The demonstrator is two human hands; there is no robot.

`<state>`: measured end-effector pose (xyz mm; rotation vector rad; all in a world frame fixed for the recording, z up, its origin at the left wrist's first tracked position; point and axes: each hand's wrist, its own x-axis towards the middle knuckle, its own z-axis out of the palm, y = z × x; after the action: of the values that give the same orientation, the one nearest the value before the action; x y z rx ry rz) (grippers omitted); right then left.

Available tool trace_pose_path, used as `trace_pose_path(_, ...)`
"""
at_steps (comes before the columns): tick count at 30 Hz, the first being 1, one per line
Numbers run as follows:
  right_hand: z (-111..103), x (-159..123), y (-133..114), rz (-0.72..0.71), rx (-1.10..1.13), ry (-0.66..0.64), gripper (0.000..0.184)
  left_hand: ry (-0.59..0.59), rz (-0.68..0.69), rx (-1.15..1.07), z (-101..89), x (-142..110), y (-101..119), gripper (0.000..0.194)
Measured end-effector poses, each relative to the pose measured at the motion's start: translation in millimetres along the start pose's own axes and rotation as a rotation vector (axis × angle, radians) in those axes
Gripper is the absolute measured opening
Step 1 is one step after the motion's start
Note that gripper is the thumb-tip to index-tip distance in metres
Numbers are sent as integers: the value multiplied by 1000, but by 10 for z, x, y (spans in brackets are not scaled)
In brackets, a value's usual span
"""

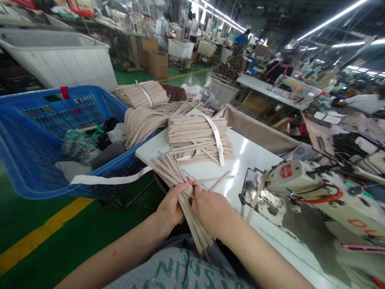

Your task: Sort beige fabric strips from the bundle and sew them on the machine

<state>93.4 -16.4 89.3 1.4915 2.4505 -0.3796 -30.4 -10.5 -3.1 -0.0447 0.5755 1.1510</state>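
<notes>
A loose bundle of thin beige fabric strips (192,210) runs between my two hands, over my lap at the table's near edge. My left hand (173,202) is closed around the bundle, thumb on top. From the other side my right hand (212,206) grips it too, its fingertips meeting the left thumb. Just beyond lies a thick stack of similar strips (195,130) with a white band (215,136) over it. A few single strips (221,180) rest on the white tabletop. One strip (258,196) lies under the sewing machine head (288,176).
At left stands a blue plastic basket (30,160) holding plastic bags and cloth scraps. More strips (141,124) hang over its edge, beside another tied bundle (144,94). A white bin (60,56) stands behind. Several people work at tables further back.
</notes>
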Motion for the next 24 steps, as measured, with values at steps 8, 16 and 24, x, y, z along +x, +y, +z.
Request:
trace_pose_path(8,106,104,902,8,65,174,42,34,-19,-60,34,-9,103,22)
trace_pose_path(16,488,64,1067,-39,-83,152,20,-34,-13,-103,-10,-42,164,30)
trace_pose_path(24,231,-164,1005,260,192,205,14,26,-6,-91,-29,-54,172,32)
